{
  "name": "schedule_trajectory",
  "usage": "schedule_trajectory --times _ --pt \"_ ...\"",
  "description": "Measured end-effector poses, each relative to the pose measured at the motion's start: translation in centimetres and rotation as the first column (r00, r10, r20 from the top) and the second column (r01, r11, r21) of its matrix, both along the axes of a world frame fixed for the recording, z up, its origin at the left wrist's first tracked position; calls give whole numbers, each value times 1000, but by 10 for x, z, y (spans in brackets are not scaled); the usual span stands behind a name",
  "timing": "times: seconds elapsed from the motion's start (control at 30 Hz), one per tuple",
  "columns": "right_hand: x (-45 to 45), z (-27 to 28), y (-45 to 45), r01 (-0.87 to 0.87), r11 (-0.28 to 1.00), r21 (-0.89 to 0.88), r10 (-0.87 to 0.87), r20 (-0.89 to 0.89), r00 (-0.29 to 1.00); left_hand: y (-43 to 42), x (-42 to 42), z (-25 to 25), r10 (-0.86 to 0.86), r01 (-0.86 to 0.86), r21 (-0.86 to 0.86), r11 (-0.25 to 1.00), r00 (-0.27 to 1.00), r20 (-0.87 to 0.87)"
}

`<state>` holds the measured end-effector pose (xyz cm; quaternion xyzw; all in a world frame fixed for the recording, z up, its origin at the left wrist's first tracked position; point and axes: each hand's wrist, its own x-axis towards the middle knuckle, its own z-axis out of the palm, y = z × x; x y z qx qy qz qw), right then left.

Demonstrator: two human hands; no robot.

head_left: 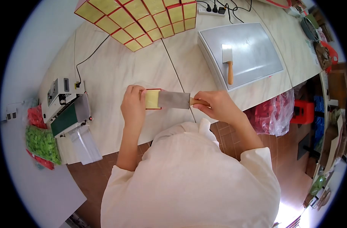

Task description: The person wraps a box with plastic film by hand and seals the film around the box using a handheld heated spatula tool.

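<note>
A small box with a yellow top and red edges is gripped at its left side by my left hand. My right hand is closed around the wooden handle of a wide metal scraper. The scraper's flat blade points left, and its end lies over or against the right part of the box; exact contact cannot be made out. Some clear film shows near the fingers of my left hand.
Stacked yellow-and-red boxes stand at the back. A metal-topped unit at right carries another scraper. A machine with a green belt sits left. A power strip and cables lie behind.
</note>
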<state>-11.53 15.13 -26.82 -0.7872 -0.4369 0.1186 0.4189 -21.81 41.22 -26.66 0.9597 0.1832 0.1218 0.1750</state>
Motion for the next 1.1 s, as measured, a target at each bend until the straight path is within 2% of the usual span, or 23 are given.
schedule_trajectory --times 0.07,0.1,0.17,0.2,0.27,0.3,0.37,0.47,0.6,0.7,0.77,0.87,0.93,1.1 --pt "-2 2 5 -6 1000 15 6 13 1000 0 -2 12 64 -65 -112 992 998 -17" --pt "-4 3 9 -15 1000 17 15 27 1000 1 -4 14 65 -66 -115 991 998 -15" --pt "-6 5 16 -29 999 19 28 43 999 6 -12 18 -130 132 -92 987 991 27" --pt "-8 5 20 -32 999 1 32 61 998 5 -17 21 -125 127 -93 988 992 29" --pt "-10 5 28 -40 999 -16 42 79 996 3 -24 25 -361 360 -76 930 933 9" --pt "-11 5 32 -43 999 -6 44 91 995 3 -26 25 -356 356 -77 931 934 9" --pt "-14 3 38 -52 999 2 52 101 994 2 -31 24 -476 476 -36 878 879 21" --pt "-15 -2 44 -28 1000 13 26 114 993 8 -37 14 -470 470 14 883 883 22" --pt "-15 -3 46 -3 1000 -4 3 157 988 21 -37 16 -479 479 -9 878 878 -14" --pt "-15 -5 47 1 1000 11 -3 190 982 33 -37 16 -462 461 31 887 883 82" --pt "-15 -8 48 -5 1000 27 -2 224 974 40 -34 18 -438 449 -77 890 890 129" --pt "-16 -10 47 -11 1000 20 6 264 964 42 -25 13 -442 457 -61 887 881 168" --pt "-20 -12 47 -14 1000 19 6 348 937 39 -21 7 -399 415 -65 907 900 174" --pt "-33 -7 44 -42 999 -22 48 402 914 33 -19 0 -338 352 -59 934 926 171"
